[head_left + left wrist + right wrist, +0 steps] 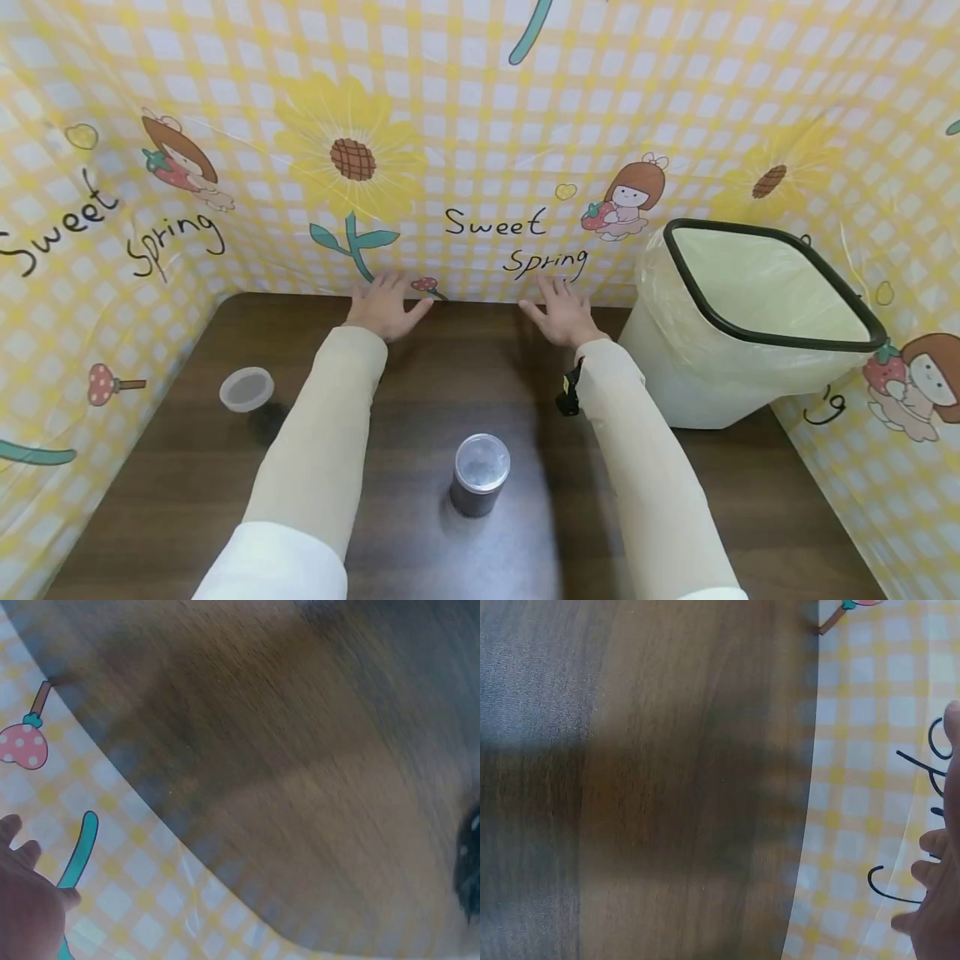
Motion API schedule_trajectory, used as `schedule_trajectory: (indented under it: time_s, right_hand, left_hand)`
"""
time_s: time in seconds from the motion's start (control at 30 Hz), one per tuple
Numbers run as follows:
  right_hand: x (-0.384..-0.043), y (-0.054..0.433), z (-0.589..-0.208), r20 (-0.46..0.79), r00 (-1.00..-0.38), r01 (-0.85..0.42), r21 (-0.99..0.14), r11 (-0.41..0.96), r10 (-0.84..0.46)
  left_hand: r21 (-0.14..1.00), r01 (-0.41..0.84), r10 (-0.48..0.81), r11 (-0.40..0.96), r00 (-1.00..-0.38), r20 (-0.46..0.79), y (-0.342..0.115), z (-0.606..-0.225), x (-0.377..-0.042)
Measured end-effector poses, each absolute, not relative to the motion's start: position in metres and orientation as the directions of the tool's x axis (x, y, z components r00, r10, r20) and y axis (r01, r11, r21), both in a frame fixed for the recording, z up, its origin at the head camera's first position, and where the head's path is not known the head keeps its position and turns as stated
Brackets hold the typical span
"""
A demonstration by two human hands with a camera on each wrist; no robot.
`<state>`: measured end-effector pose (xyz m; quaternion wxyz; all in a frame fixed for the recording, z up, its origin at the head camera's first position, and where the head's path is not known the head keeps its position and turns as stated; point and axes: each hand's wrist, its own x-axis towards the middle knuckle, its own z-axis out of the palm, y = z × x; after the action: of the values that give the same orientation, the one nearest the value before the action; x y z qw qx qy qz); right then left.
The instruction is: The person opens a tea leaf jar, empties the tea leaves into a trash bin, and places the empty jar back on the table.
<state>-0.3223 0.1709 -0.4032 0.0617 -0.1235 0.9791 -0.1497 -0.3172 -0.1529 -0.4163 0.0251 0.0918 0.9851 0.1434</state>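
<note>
My left hand [386,307] reaches to the far edge of the brown table, fingers spread toward the patterned cloth and holding nothing. To its right, my right hand [564,315] lies in much the same way, its fingers extended and nothing in its grasp. Between the forearms a small round jar [477,492] stands upright, dark in its body, with a clear, shiny top. A second round container [247,390] with a whitish top is left of the left forearm, its dark lower part partly hidden by the sleeve.
At the right stands a white bin [675,383] with a black rim and a pale plastic liner, close beside the right forearm. A yellow checked cloth [480,108] with printed flowers and figures rises behind and along both sides of the table [465,367].
</note>
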Motion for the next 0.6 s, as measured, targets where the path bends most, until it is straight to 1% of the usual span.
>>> schedule_trajectory:
  time_s: [0.1,0.23,0.37,0.5,0.6]
  right_hand:
    - [-0.324,0.177,-0.403,-0.06,-0.958,-0.236,-0.382,0.893,-0.279]
    - [-0.325,0.185,-0.4,-0.04,-0.963,-0.218,-0.47,0.855,-0.268]
    - [-0.324,0.19,-0.394,-0.021,-0.962,-0.219,-0.532,0.818,-0.272]
    - [-0.319,0.189,-0.388,0.013,-0.961,-0.226,-0.608,0.761,-0.275]
    - [-0.315,0.187,-0.385,0.045,-0.961,-0.235,-0.652,0.721,-0.272]
  left_hand:
    - [0.294,0.13,0.151,0.947,-0.987,-0.051,-0.151,-0.411,-0.318]
    - [0.303,0.115,0.132,0.946,-0.991,-0.037,-0.142,-0.396,-0.321]
    - [0.312,0.105,0.123,0.944,-0.992,-0.04,-0.138,-0.385,-0.325]
    - [0.322,0.1,0.123,0.941,-0.991,-0.051,-0.139,-0.386,-0.326]
    - [0.331,0.111,0.127,0.937,-0.992,-0.027,-0.141,-0.39,-0.324]
